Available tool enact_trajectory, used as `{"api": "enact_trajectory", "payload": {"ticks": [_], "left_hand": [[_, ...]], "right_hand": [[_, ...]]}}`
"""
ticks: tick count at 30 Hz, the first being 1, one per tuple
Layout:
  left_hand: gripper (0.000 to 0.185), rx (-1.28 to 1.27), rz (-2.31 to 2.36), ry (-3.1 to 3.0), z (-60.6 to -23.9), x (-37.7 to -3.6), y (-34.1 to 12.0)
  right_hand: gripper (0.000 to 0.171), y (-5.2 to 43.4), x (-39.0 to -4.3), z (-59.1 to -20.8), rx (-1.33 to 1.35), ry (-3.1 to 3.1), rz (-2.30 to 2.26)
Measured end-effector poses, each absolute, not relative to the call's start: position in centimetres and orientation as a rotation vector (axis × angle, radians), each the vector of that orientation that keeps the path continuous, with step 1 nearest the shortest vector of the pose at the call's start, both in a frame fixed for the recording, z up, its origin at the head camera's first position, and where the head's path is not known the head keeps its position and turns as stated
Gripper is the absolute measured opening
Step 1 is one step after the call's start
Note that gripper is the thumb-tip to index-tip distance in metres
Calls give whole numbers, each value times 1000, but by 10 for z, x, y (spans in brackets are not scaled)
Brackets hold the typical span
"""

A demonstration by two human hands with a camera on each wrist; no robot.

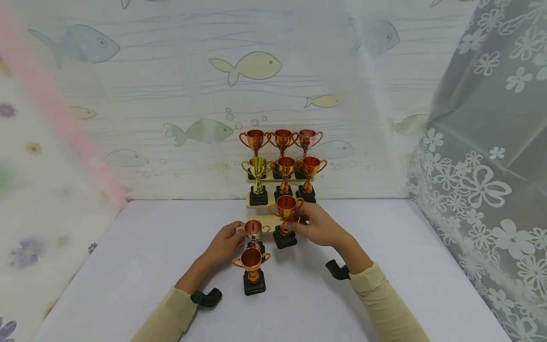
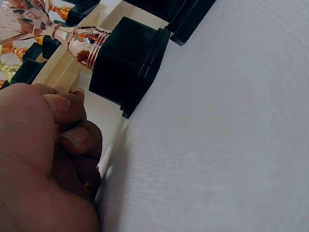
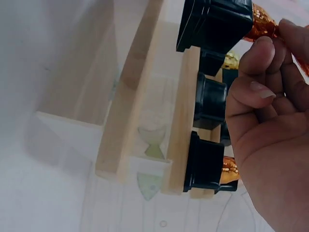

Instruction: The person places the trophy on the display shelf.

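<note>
My right hand pinches the stem of a copper-orange trophy cup. In the right wrist view, the trophy's black base overlaps the front of the wooden tiered stand. Curled at the stand's left end, the fingers of my left hand grip its edge, partly hidden in the head view by a rose-gold trophy. The rose-gold trophy's black base is close in front of the stand. Nearer me, another copper-orange trophy stands upright on the white table.
Three trophies fill the stand's top tier, the right one rose-toned. On the middle tier are a gold trophy and two orange ones. Printed curtains enclose the table at the back and sides. Each wrist wears a black camera mount.
</note>
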State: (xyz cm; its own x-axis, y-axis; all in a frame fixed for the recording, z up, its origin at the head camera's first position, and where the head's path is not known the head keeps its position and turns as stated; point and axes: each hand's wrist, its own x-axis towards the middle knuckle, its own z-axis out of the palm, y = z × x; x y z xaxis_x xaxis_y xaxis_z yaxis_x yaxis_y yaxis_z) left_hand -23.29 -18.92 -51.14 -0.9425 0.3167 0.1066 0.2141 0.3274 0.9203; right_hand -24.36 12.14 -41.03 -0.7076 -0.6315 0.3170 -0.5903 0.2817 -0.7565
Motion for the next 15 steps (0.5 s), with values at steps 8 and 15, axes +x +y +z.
{"api": "enact_trajectory", "payload": {"ticks": [8,15], "left_hand": [[32,497,1700,2484,-510,-231,-190],[32,487,1706,2485,-508,-229,-190]], "right_hand": [[15,109,-247,-405,-1098,2558,-1490],[16,96,-247,-401,-1037,2597,-1555]]}}
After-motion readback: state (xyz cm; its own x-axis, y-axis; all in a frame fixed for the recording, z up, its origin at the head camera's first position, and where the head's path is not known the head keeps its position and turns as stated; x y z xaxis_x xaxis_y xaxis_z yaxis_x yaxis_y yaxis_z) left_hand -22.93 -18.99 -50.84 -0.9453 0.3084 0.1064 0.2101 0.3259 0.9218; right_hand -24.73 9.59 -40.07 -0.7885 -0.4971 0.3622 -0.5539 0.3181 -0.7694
